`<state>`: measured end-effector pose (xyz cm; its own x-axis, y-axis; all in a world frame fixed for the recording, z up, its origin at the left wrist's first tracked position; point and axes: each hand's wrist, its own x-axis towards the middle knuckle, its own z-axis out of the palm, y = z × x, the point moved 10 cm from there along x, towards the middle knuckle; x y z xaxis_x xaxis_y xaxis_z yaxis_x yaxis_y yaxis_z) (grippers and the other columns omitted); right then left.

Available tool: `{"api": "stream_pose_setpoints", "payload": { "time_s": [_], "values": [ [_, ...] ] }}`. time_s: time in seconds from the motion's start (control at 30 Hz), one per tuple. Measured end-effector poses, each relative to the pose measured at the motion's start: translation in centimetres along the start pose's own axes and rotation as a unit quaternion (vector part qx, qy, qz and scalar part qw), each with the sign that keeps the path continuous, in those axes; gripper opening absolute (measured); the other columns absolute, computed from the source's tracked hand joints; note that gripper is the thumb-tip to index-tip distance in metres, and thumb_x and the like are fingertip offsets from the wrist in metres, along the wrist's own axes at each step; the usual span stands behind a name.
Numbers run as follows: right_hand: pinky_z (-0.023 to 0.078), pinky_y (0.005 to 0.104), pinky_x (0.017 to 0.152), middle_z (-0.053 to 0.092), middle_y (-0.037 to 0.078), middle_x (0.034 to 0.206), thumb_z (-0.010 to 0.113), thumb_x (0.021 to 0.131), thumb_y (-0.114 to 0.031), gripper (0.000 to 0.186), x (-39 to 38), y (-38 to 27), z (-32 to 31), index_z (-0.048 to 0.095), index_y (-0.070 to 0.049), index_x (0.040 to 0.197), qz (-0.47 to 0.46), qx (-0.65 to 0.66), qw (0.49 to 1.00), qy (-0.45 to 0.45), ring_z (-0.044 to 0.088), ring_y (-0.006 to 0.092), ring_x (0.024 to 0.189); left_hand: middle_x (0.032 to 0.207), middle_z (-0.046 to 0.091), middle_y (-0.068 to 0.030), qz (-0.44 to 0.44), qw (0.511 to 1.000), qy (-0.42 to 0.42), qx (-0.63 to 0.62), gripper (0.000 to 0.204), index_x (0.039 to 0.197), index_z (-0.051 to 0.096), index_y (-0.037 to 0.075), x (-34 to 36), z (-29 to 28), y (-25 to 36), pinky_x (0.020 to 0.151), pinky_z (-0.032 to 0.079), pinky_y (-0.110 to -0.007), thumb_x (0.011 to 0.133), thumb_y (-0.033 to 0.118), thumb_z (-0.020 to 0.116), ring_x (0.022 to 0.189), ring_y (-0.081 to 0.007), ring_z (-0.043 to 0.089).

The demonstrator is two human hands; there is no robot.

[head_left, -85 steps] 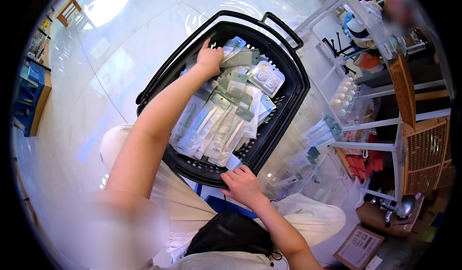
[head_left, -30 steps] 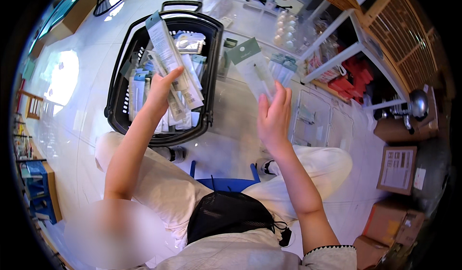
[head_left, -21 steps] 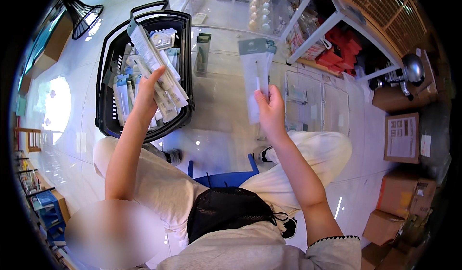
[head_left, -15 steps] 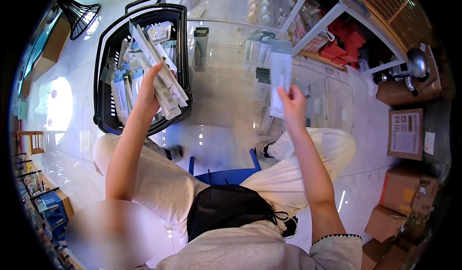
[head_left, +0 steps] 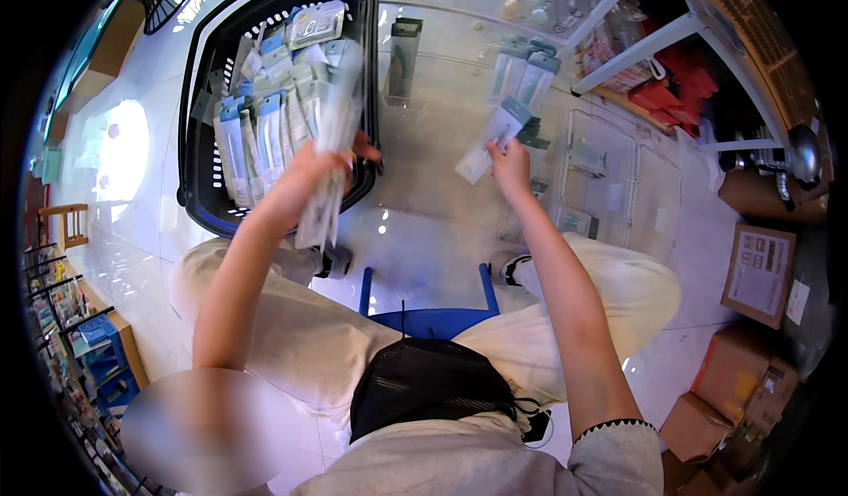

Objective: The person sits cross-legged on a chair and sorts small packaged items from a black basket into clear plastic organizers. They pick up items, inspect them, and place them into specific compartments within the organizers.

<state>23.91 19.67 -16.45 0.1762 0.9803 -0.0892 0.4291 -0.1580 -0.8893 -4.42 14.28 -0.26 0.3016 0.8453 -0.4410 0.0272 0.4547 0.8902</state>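
My left hand grips a motion-blurred bundle of long white packets at the right side of a black basket, which is heaped with small packaged goods. My right hand pinches a clear packet with a grey-green header over a transparent surface right of the basket, beside dark green-headed packets. Just beyond it lie upright-looking blue-grey packets. A single slim green package rests near the basket's right rim, and transparent divided boxes sit to the right of my hand.
A blue stool is under me between my legs. At the right are a white-framed shelf with red items, metal hardware and cardboard boxes. A wooden chair and packed racks stand at the left.
The bundle in my left hand has swung lower and more upright toward the basket's right rim. My right hand's packet has tilted and moved lower onto the stacks. The view has shifted slightly.
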Motion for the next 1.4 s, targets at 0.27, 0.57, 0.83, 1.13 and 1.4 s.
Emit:
{"api": "stream_pose_setpoints", "payload": {
  "time_s": [0.27, 0.57, 0.83, 1.13, 1.4],
  "values": [
    [0.044, 0.0241, 0.045, 0.061, 0.010, 0.063, 0.061, 0.081, -0.025, 0.027, -0.6, 6.7, 7.3, 0.055, 0.001, 0.075, 0.114, 0.053, 0.979, -0.158, 0.058, 0.0137, 0.050, 0.103, 0.059, -0.0057, -0.047, 0.987, -0.129, 0.078, 0.041, 0.111, 0.048, 0.002, -0.5, 4.3, -2.7, 0.079, 0.040, -0.026, 0.073, 0.016, 0.055, 0.085, -0.0113, 0.048],
    [0.046, 0.0299, 0.054, 0.061, 0.009, 0.070, 0.051, 0.086, -0.023, 0.025, -6.5, 21.0, 4.4, 0.054, 0.002, 0.087, 0.194, -0.052, 0.976, -0.079, 0.062, 0.0175, 0.063, 0.107, 0.056, -0.0137, -0.039, 0.998, -0.048, -0.033, 0.058, 0.116, 0.041, 0.003, 1.9, 3.8, -1.5, 0.053, 0.038, -0.022, 0.071, 0.036, 0.058, 0.057, -0.0096, 0.043],
    [0.048, 0.0349, 0.060, 0.062, 0.015, 0.075, 0.050, 0.083, -0.020, 0.025, -5.4, 28.4, 4.9, 0.053, 0.003, 0.090, 0.258, -0.054, 0.964, -0.044, 0.063, 0.0220, 0.068, 0.105, 0.054, -0.0106, -0.080, 0.993, -0.079, -0.042, 0.069, 0.119, 0.038, 0.003, 2.0, 7.4, -4.7, 0.054, 0.037, -0.022, 0.069, 0.044, 0.062, 0.059, -0.0103, 0.042],
    [0.049, 0.0440, 0.070, 0.061, 0.021, 0.083, 0.061, 0.072, -0.012, 0.031, -6.7, 19.4, 0.1, 0.049, 0.008, 0.093, 0.255, -0.223, 0.922, 0.190, 0.061, 0.0361, 0.076, 0.113, 0.049, -0.0092, -0.134, 0.976, -0.122, -0.118, 0.060, 0.125, 0.033, 0.005, 3.4, 11.7, -10.5, 0.081, 0.043, -0.032, 0.080, 0.036, 0.057, 0.088, -0.0148, 0.050],
    [0.052, 0.0369, 0.067, 0.054, 0.015, 0.102, 0.047, 0.087, -0.029, 0.039, -8.0, 5.4, 1.4, 0.047, 0.005, 0.105, 0.332, 0.318, 0.874, -0.156, 0.059, 0.0252, 0.085, 0.090, 0.054, -0.0034, -0.161, 0.981, -0.012, -0.109, 0.041, 0.113, 0.046, 0.004, 2.8, 11.0, -11.3, 0.068, 0.047, -0.030, 0.080, 0.023, 0.062, 0.081, -0.0137, 0.054]
  ]
}}
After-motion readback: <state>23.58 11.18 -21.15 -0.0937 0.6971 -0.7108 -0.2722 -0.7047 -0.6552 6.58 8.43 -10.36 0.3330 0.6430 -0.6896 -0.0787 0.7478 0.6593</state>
